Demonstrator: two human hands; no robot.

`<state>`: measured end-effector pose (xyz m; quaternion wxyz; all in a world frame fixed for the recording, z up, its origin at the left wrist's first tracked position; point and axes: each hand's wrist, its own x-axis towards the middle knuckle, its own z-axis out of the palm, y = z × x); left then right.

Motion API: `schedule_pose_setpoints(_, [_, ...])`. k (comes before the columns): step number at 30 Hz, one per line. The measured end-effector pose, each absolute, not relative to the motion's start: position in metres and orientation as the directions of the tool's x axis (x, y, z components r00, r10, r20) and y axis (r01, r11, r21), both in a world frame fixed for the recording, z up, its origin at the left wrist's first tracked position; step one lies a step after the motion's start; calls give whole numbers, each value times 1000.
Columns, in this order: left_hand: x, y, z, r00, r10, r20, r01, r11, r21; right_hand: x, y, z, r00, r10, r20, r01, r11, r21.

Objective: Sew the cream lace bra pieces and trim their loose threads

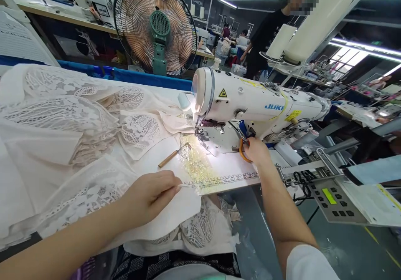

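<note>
My left hand (pixel 158 194) is closed in a pinch on the edge of a white lace garment piece (pixel 178 211), at the table's front edge. A thin white strand shows at its fingertips. My right hand (pixel 258 151) grips scissors with orange handles (pixel 242 151), lying beside the sewing machine's base; the blades point up and left, beneath the machine arm. Between my hands is the white JUKI sewing machine (pixel 238 98), its needle area lit. A wooden-handled hook tool (pixel 168 159) rests on the table left of a yellowish, glittery patch (pixel 196 159).
Stacked white lace pieces (pixel 62 117) cover the left of the table. A printed ruler (pixel 232 180) runs along the front edge. Behind stands a fan (pixel 158 25). At right are a control panel (pixel 332 198) and thread cones (pixel 316 25). A person in black stands beyond.
</note>
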<state>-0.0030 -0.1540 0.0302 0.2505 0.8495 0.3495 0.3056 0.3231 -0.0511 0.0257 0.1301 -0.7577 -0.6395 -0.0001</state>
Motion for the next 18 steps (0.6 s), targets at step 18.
schedule_pose_setpoints(18, [1, -167, 44, 352, 936, -3, 319, -117, 941, 284, -213, -17, 199, 978, -62, 118, -87, -989])
